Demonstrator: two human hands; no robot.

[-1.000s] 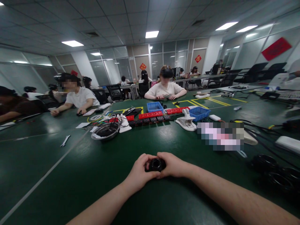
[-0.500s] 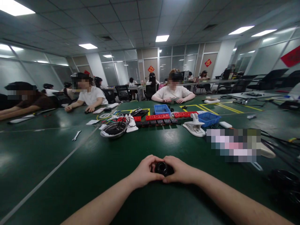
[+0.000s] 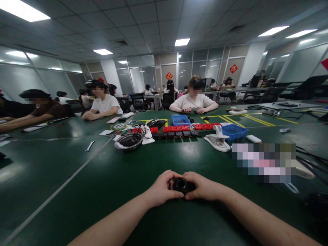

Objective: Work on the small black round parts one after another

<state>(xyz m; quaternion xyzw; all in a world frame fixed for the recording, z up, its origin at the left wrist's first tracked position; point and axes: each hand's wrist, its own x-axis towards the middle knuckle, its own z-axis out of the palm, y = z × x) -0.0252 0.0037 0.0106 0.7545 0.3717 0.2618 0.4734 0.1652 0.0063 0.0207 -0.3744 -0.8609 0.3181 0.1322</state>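
Black and glossy, a round-mouthed housing [image 3: 181, 185] is sitting between the left hand [image 3: 162, 188] and the right hand [image 3: 205, 187], toward the wearer's side of the green table [image 3: 115, 177]. Both hands are holding it, one on each side: the thumbs are lying along the near side with their tips just beside each other, and the forefingers are nearly meeting across the far side, so the grip is looking narrow. Its round opening is facing up toward the wearer and lying closer to the left fingers than to the right palm, while a darker portion is running rightward into the right hand. The long axis is seemingly running crosswise, from hand to hand, but the fingers are hiding the ends; whether the underside is touching the table, I cannot tell. Well beyond, a white clamp [image 3: 219, 142] is standing beside a blue bin [image 3: 235, 136], and a wrench [image 3: 89, 146] is lying off to the left.
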